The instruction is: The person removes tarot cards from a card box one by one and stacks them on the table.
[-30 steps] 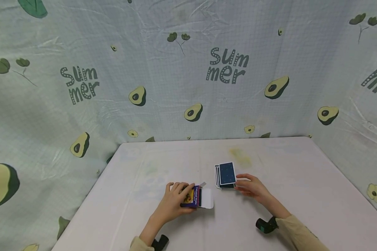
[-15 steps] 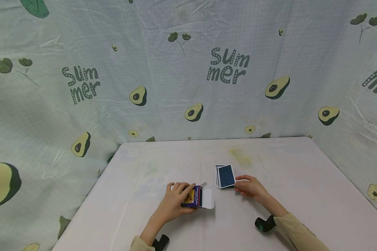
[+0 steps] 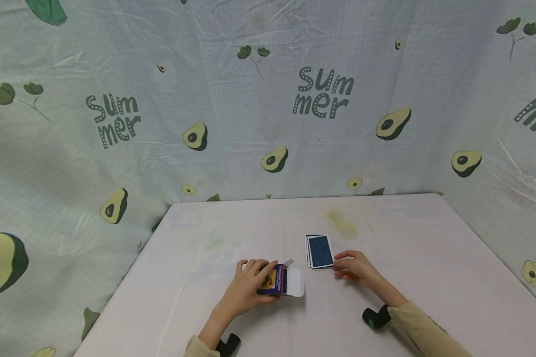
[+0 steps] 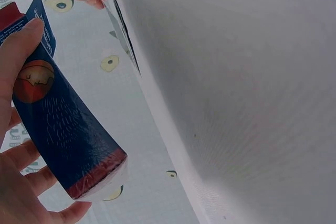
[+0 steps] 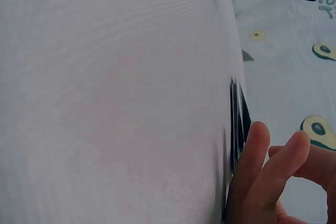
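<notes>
My left hand (image 3: 245,290) grips a purple tarot card box (image 3: 272,281), fingers over the top and thumb along the near side. The box's white end flap (image 3: 296,282) hangs open toward the right; a dark edge shows in the mouth. In the left wrist view the box (image 4: 68,124) is dark blue with a red end, held above the table. To its right lies a face-down stack of blue-backed cards (image 3: 320,252), its lower cards peeking out at the left. My right hand (image 3: 356,267) touches the stack's right edge with bent, relaxed fingers, its fingertips (image 5: 257,132) against the card edges.
A white cloth covers the table (image 3: 402,238), with a faint yellow stain (image 3: 342,224) beyond the cards. Behind it hangs a printed curtain (image 3: 232,99) with avocados and lettering. Black wrist cameras, such as the right one (image 3: 376,318), sit close to the table.
The top cards have dropped toward me and settled more evenly over the stack. My right hand has shifted slightly toward me, while the left hand and box have stayed put.
</notes>
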`<state>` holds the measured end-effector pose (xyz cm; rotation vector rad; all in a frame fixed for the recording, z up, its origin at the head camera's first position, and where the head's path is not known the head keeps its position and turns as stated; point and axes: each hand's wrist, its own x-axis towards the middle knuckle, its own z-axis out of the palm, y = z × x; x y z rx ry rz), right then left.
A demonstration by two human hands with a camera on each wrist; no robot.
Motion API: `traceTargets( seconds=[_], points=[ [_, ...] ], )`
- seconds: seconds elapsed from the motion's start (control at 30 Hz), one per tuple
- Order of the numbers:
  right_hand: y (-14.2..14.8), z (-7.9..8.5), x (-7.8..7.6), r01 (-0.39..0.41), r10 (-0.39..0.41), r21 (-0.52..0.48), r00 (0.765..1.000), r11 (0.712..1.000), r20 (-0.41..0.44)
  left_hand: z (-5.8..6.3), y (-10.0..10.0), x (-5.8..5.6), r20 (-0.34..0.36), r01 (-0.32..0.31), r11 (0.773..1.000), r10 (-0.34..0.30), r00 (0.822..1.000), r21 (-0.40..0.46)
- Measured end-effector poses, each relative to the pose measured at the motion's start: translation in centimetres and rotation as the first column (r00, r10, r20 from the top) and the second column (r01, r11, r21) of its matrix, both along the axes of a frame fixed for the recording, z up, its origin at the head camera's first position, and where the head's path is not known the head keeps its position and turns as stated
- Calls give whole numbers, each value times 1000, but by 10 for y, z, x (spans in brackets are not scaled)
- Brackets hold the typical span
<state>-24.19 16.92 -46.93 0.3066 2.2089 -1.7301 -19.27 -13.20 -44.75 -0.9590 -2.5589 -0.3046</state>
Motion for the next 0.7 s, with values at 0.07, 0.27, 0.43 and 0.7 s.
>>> traceTargets(
  seconds=[0.07, 0.27, 0.43, 0.7],
  points=[
    [0, 0, 0, 7, -7, 17, 1000, 1000, 4, -1, 0, -1, -20, 6, 1000, -6, 1000, -2],
    [2, 0, 1, 8, -8, 49, 1000, 999, -7, -4, -1, -3, -68, 27, 1000, -26, 997, 7],
    [5, 2, 2, 13, -13, 53, 1000, 999, -8, -2, -1, -2, -32, 15, 1000, -15, 999, 13],
    [8, 6, 6, 8, -6, 48, 999, 999, -32, 0, 0, 0, 13, -12, 1000, 12, 1000, -16]
  ],
)
